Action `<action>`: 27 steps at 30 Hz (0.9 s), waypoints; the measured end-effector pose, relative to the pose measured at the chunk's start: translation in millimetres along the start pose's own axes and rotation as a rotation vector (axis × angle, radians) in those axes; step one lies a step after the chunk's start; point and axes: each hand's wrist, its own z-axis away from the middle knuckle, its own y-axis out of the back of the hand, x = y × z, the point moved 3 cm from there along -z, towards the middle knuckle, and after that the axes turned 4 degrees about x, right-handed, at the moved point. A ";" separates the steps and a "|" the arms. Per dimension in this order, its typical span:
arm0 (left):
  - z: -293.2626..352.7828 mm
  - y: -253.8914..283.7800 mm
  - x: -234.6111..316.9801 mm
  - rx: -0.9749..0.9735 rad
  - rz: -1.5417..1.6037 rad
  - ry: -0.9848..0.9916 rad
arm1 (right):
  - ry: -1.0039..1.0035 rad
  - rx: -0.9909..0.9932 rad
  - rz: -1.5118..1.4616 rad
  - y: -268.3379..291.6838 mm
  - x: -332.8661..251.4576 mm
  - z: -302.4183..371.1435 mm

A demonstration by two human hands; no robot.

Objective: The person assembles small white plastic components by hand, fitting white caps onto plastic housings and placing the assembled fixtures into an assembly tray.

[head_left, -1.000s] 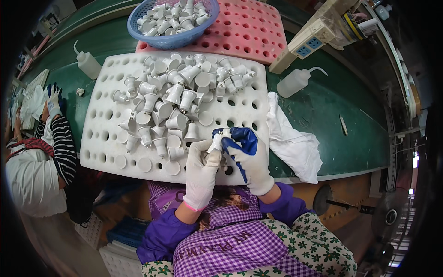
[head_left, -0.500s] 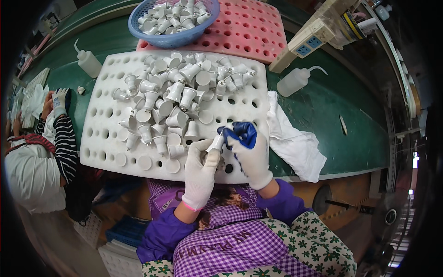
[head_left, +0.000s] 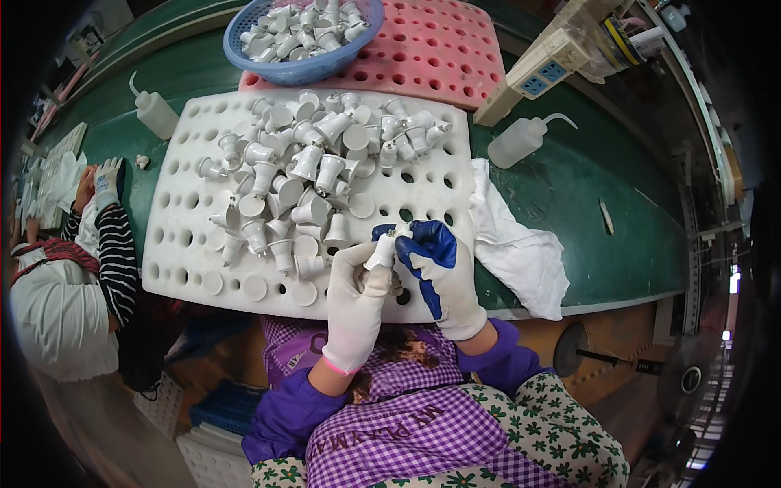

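My left hand [head_left: 358,293], in a white glove, and my right hand [head_left: 443,272], in a white glove with blue fingertips, both grip one small white funnel-shaped plastic part [head_left: 381,252] over the near edge of a white perforated tray [head_left: 183,244]. A heap of the same white parts [head_left: 309,167] lies on the tray just beyond my hands. Some parts sit upright in the tray's holes.
A blue basket [head_left: 303,71] of white parts rests on a red perforated tray [head_left: 439,57] at the back. Two squeeze bottles [head_left: 521,140] [head_left: 154,112], a white cloth [head_left: 512,244] and a power strip [head_left: 529,81] lie on the green table. A co-worker's gloved hand [head_left: 104,183] works at the left.
My hands have turned the part slightly between them and shifted a little toward me. The co-worker's hand at the left has moved a bit.
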 end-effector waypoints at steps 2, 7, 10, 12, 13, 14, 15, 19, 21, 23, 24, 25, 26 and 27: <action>-1.1 2.5 -4.8 0.043 -0.104 -0.065 | 0.016 0.032 0.050 -0.7 1.0 0.9; -2.2 2.5 3.9 0.110 -1.001 -0.864 | -0.037 0.153 0.195 -9.4 0.3 9.1; -1.0 -0.2 3.1 0.029 -0.717 -0.658 | -0.005 0.106 -0.032 -0.4 3.6 -0.9; -2.1 2.0 -7.4 -0.031 -0.182 -0.154 | -0.007 -0.010 -0.122 4.5 0.5 -6.0; -3.4 4.7 -3.1 -0.032 -0.181 -0.153 | 0.032 -0.044 -0.072 8.8 0.9 -7.7; -4.9 5.5 -5.5 -0.202 0.311 0.178 | 0.031 -0.047 -0.071 8.8 -2.2 -6.5; -2.1 1.5 -6.4 -0.367 0.803 0.511 | 0.013 -0.121 -0.064 5.0 -6.8 -3.5; 10.8 -6.6 -2.7 -0.409 1.190 0.667 | -0.018 -0.254 -0.204 -0.6 -11.6 -1.6; 10.8 -3.8 -5.4 -0.431 1.174 0.679 | -0.004 -0.253 -0.201 0.4 -9.1 -2.3; 9.6 -1.3 -4.4 -0.347 0.967 0.552 | -0.034 -0.219 -0.197 0.8 -7.9 -1.9; 10.3 -2.8 -3.4 -0.346 0.967 0.551 | -0.034 -0.219 -0.198 1.2 -8.4 -1.8; 9.8 -2.8 -3.2 -0.286 0.840 0.492 | -0.052 -0.212 -0.182 2.4 -8.6 -1.7; 9.1 -1.5 -3.3 -0.225 0.712 0.431 | -0.071 -0.204 -0.166 3.4 -7.7 -1.6; 8.7 -1.4 -3.2 -0.224 0.712 0.431 | -0.073 -0.205 -0.167 3.0 -6.5 -1.4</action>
